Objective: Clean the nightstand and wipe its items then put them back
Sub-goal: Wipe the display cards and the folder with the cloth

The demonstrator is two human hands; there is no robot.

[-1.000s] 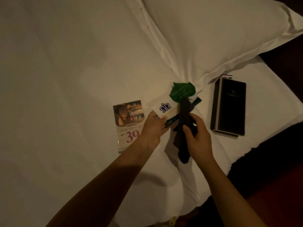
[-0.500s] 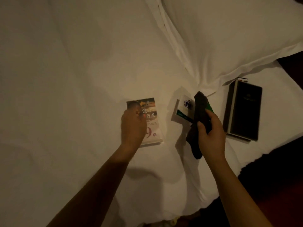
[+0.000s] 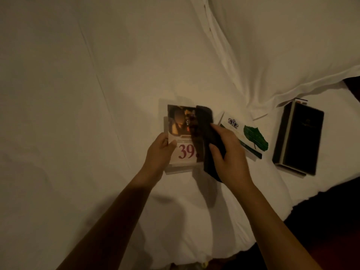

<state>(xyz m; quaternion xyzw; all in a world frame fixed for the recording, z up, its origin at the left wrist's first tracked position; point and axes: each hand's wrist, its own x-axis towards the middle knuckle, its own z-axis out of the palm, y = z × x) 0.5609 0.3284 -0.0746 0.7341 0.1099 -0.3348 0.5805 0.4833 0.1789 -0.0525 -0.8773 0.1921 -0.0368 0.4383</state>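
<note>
Dim, warm light over a white bed sheet [image 3: 81, 133], creased in long folds, filling nearly the whole view; dark floor [image 3: 331, 221] at 4 o'clock past the bed's edge. Two bare forearms reaching in from 6 o'clock toward the middle.

At centre, lifted slightly off the sheet: a clear acrylic sign holder [image 3: 180, 142] carrying a printed card, dark photo on top, a large red "39" below, its transparent foot just visible under the card. Left hand [image 3: 158, 152] closed on the holder's left edge, thumb across the front, fingers behind. Right hand [image 3: 229, 153] clenched around a black cloth [image 3: 206, 137], folded into a long strip and pressed against the holder's right side, covering that edge of the card; the cloth's lower end hanging below the palm.

Just beyond the right hand, at 3 o'clock: a white tent card [image 3: 246, 133] with a green leaf print and a small dark crest, lying flat on the sheet, partly behind the knuckles. Farther along at 3 o'clock, apart from the card: a black box [image 3: 299, 140] with pale edges, flat on the sheet near the bed's edge.

At 1 o'clock, farthest: a white pillow [image 3: 282, 45], its flanged edge bunched down toward the cards.
</note>
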